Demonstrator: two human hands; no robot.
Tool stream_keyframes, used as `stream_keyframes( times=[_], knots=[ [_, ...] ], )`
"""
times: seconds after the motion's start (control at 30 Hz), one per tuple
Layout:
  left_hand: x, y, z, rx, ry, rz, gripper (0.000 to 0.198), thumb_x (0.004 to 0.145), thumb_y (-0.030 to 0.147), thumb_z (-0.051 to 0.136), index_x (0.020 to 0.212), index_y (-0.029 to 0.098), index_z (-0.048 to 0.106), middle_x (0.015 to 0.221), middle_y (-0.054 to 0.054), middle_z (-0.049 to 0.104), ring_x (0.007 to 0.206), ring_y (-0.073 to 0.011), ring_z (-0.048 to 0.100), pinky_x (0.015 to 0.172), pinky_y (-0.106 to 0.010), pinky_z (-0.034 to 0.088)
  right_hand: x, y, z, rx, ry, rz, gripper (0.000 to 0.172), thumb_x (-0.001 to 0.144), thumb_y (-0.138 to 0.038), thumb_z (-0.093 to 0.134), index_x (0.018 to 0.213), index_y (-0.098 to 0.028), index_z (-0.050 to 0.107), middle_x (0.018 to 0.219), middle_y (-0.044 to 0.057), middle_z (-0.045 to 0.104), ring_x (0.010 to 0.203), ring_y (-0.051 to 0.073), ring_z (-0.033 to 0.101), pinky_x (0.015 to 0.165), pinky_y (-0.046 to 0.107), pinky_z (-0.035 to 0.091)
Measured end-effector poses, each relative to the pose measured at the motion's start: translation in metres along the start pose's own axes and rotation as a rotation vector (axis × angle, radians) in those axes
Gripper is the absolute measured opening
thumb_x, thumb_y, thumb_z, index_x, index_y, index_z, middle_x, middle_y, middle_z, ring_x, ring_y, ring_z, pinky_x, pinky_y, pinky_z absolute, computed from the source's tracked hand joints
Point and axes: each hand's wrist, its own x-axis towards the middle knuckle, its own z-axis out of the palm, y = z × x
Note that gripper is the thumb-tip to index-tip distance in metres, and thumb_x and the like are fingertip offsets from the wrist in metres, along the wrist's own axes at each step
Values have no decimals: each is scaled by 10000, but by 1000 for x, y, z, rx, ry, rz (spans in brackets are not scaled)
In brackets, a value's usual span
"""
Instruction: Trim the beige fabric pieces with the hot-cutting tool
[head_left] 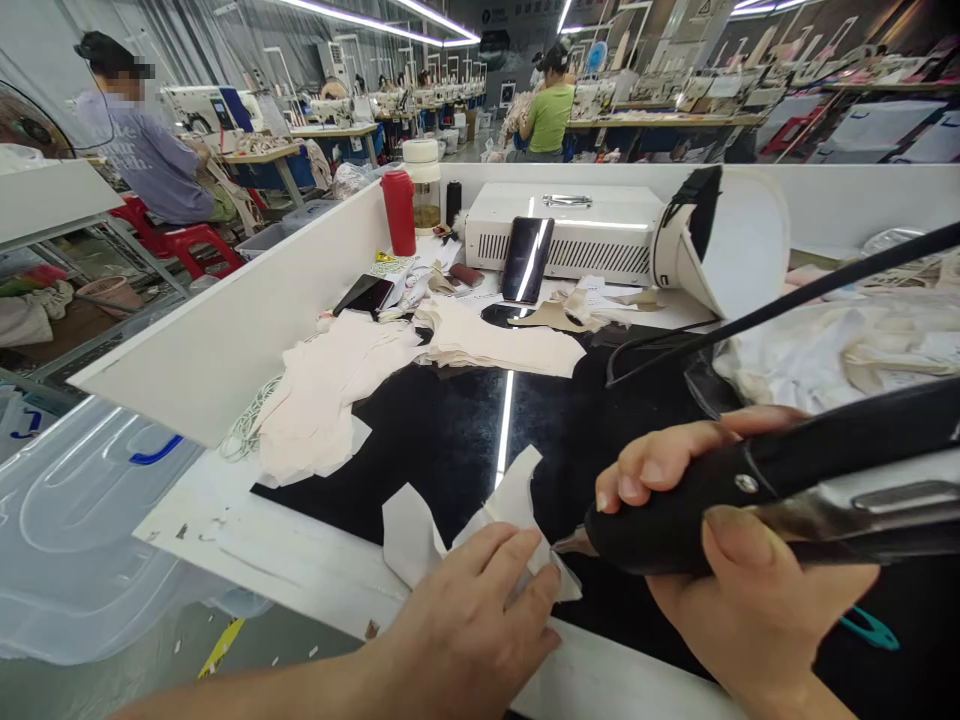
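Note:
My left hand (pixel 480 610) is at the near edge of the black work surface, its fingers bent and pressed together on a white fabric piece (pixel 510 490). Part of that piece is hidden under the fingers. My right hand (pixel 750 560) is wrapped round a black hand-held tool (pixel 675 510) with a metal lever along its side. The tool's pointed metal tip (pixel 576 543) meets or nearly meets the fabric edge beside my left fingers. Farther back lie a loose pile of pale cut fabric pieces (pixel 322 390) and a neater stack of them (pixel 502 340).
Behind the stacks stand a phone (pixel 527 260), a white vented box (pixel 562 225), a red bottle (pixel 398 212) and a white cone-shaped shade (pixel 739 240). A black cable (pixel 825 270) crosses on the right above a plastic bag (pixel 840 350). Co-workers sit beyond the low white partition (pixel 247 300).

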Motion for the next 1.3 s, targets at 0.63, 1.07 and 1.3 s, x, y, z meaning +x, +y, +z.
stream_keyframes(
  times=[0.63,1.07,1.3],
  knots=[
    [10,-69,-9,-255,-147,54,163,1222,257,665,1312,167,766,1296,-140,792,1274,-226,796,1164,-337,687,-5,5,6,9,29,-19,420,922,-446,1028,1210,-326,747,804,-29,760,607,180,684,541,310,627],
    [5,-70,-5,-268,-149,57,256,1240,290,611,1358,143,783,1407,-183,782,1320,-302,809,1194,-418,692,-2,18,13,52,73,-8,454,928,-455,1034,1234,-317,728,864,-45,765,656,164,714,613,317,685],
    [3,-70,-2,-266,-163,27,247,1232,310,632,1354,166,790,1416,-186,757,1345,-313,791,1194,-443,690,4,20,13,-5,107,-3,451,916,-461,1039,1211,-318,728,843,-58,753,637,161,718,601,313,675]
  ],
)
